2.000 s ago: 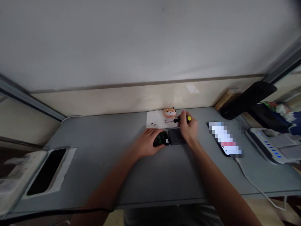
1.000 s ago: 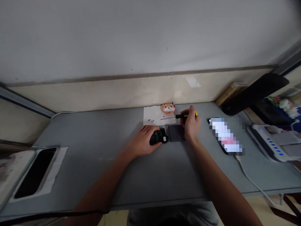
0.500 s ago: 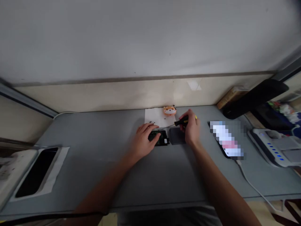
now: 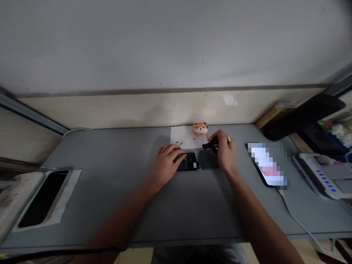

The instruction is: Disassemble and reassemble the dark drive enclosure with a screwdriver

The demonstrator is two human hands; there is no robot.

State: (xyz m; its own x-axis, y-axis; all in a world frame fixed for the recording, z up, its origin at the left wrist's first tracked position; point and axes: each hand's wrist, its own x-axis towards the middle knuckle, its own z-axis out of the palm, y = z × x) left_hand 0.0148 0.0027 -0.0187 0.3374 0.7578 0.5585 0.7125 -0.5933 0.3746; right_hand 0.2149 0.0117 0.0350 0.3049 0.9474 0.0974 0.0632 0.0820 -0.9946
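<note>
My right hand (image 4: 226,152) grips a screwdriver (image 4: 211,144) with a black and yellow handle, its thin shaft pointing left. Over the left end of a black casing with a green circuit board (image 4: 189,163) lies my left hand (image 4: 167,161). Its thumb and forefinger are pinched close to the screwdriver's tip; what lies between them is too small to make out. A dark grey flat box-like piece (image 4: 208,160) sits just right of the casing, partly behind my right hand. Several tiny dark screws (image 4: 179,142) rest on a white paper (image 4: 184,135) behind.
An orange animal-face case (image 4: 200,129) stands on the paper's back right. To the right are a lit phone (image 4: 266,165) on a cable, a power strip (image 4: 321,176) and a black cylinder (image 4: 305,115). A dark phone (image 4: 44,198) lies at left. A wall borders the desk's back.
My left thumb has moved up off the board towards the forefinger, baring more green circuit board. The screwdriver stays in my right hand, its tip still by my left fingers. The view has shifted slightly.
</note>
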